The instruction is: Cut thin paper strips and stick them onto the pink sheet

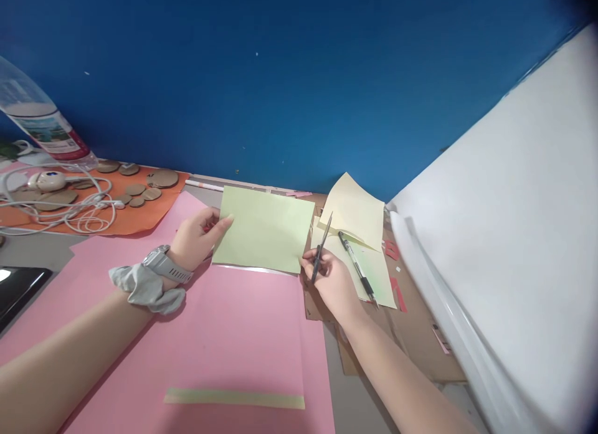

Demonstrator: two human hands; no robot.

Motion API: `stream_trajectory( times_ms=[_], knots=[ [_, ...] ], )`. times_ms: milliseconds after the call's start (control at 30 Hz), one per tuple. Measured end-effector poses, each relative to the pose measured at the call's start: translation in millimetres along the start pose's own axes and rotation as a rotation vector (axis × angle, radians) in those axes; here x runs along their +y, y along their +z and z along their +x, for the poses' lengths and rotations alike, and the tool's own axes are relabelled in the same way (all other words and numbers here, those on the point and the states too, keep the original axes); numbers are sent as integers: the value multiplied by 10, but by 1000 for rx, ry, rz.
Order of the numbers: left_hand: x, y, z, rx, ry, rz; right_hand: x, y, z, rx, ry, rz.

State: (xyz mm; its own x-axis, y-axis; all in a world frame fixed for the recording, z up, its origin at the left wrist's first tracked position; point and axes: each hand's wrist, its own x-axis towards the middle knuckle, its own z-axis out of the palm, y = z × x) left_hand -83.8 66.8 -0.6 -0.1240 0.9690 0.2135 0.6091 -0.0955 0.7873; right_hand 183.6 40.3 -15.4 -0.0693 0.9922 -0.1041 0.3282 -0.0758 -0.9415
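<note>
My left hand [196, 240] grips the left edge of a pale green sheet of paper [264, 230], held just above a large pink sheet [224, 334]. A grey watch and a grey scrunchie sit on that wrist. My right hand [329, 278] is closed on a dark pencil-like tool [321, 247] and touches the green sheet's lower right corner. A black pen [357, 269] lies to the right on a stack of pale yellow-green sheets [374, 275]; one yellow sheet [352, 210] curls up.
A green paper strip [233, 398] lies on the pink sheet near me. At the left are an orange sheet [140, 219] with cardboard discs [161, 177], white cables [70, 207] and a plastic bottle [42, 126]. A white paper roll [467, 334] runs along the right. A blue wall [299, 79] stands behind.
</note>
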Motion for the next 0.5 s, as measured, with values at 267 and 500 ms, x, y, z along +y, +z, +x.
stream_trajectory(
  times_ms=[267, 500],
  knots=[
    [-13, -4, 30, -56, -9, 13, -25, -13, -18, -53, -1, -73],
    [-22, -1, 37, -83, -14, -15, -45, -14, -16, -46, 5, -145]
  ],
)
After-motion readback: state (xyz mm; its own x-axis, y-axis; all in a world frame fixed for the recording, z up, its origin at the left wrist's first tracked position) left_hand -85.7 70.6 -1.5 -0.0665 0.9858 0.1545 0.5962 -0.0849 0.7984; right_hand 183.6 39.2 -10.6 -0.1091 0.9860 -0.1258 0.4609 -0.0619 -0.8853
